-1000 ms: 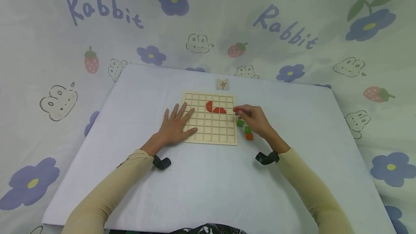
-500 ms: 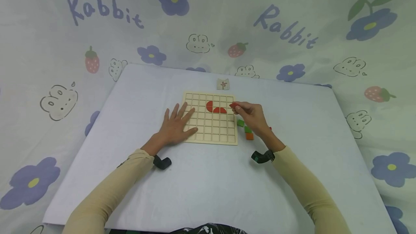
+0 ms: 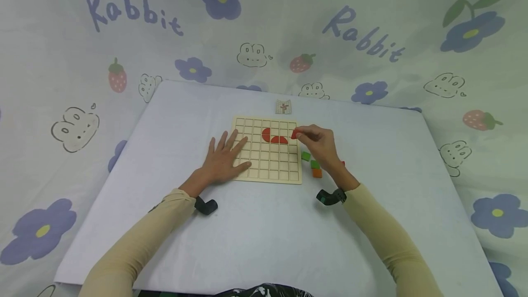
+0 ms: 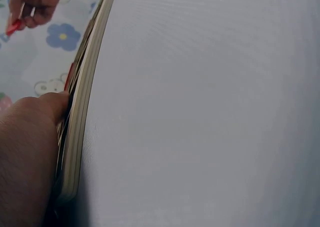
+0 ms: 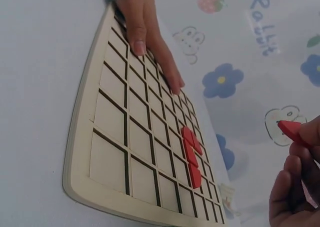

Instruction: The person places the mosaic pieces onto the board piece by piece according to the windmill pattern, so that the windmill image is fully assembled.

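Note:
A pale wooden grid board (image 3: pixel 274 168) lies flat on the white table. My left hand (image 3: pixel 220 162) rests on its left side, fingers spread, thumb across the lower left squares. Over the board's right edge, my right hand (image 3: pixel 321 143) pinches a small red tile (image 3: pixel 294 134) between thumb and fingertips. In the right wrist view that red tile (image 5: pixel 292 130) shows a pointed corner and is held up off the grid. Several red tiles with curved edges (image 5: pixel 191 154) sit in squares at the board's upper middle, forming part of a rounded shape.
Just right of the board lie two green tiles (image 3: pixel 305 156) and an orange tile (image 3: pixel 316 173). A bit of red (image 3: pixel 343 163) peeks out beside my right wrist. A small patterned card (image 3: pixel 283 107) lies beyond the board. Behind the table hangs a printed cloth (image 3: pixel 264 22).
My right hand has lifted the red tile from beside the board and moved up and left to its right edge, turning the tile in the fingertips. My left hand stays put.

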Available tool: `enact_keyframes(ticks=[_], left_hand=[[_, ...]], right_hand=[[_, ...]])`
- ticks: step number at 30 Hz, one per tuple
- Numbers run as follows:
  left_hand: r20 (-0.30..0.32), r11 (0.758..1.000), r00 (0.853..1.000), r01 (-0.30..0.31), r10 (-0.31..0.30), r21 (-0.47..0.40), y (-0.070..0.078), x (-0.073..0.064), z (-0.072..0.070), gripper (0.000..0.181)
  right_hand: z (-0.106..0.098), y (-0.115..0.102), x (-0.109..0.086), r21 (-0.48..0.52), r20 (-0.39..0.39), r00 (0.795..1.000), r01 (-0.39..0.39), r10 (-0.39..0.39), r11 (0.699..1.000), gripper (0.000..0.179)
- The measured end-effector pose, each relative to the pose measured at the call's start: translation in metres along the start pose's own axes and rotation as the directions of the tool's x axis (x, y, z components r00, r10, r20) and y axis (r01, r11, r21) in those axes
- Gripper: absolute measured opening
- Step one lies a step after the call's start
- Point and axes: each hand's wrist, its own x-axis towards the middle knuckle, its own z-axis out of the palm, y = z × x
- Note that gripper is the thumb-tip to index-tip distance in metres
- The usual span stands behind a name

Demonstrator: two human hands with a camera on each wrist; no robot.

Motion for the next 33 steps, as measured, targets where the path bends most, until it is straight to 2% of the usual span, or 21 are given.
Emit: enact_keyframes(ticks=[5,9,14,20,27,33], left_hand=[[0.0,1.0,1.0,-0.003,0.003,0.008,-0.001,0.0,0.002,0.083],[-0.006,1.0,1.0,-0.008,0.008,0.008,-0.001,0.001,0.002,0.083],[-0.008,1.0,1.0,-0.01,0.01,0.0,0.0,0.0,0.001,0.082],[-0.007,1.0,1.0,0.0,0.0,0.006,0.0,0.0,0.0,0.082],[-0.005,1.0,1.0,0.008,-0.008,0.01,0.0,0.0,0.002,0.083],[-0.007,1.0,1.0,0.006,-0.006,0.011,-0.001,0.001,0.002,0.083]], right_hand=[[0.005,0.026,0.007,0.07,0.033,0.999,-0.002,0.0,0.998,0.021],[0.011,0.037,0.011,0.103,0.045,0.995,-0.091,0.087,0.991,0.028],[0.023,0.043,0.013,-0.025,0.01,0.98,-0.199,0.199,0.98,0.033],[0.04,0.045,0.015,-0.175,-0.002,0.968,-0.249,0.253,0.953,0.02],[0.056,0.047,0.017,-0.332,0.032,0.972,-0.209,0.232,0.92,0.01],[0.063,0.048,0.019,-0.445,0.067,0.989,-0.086,0.129,0.891,0.005]])
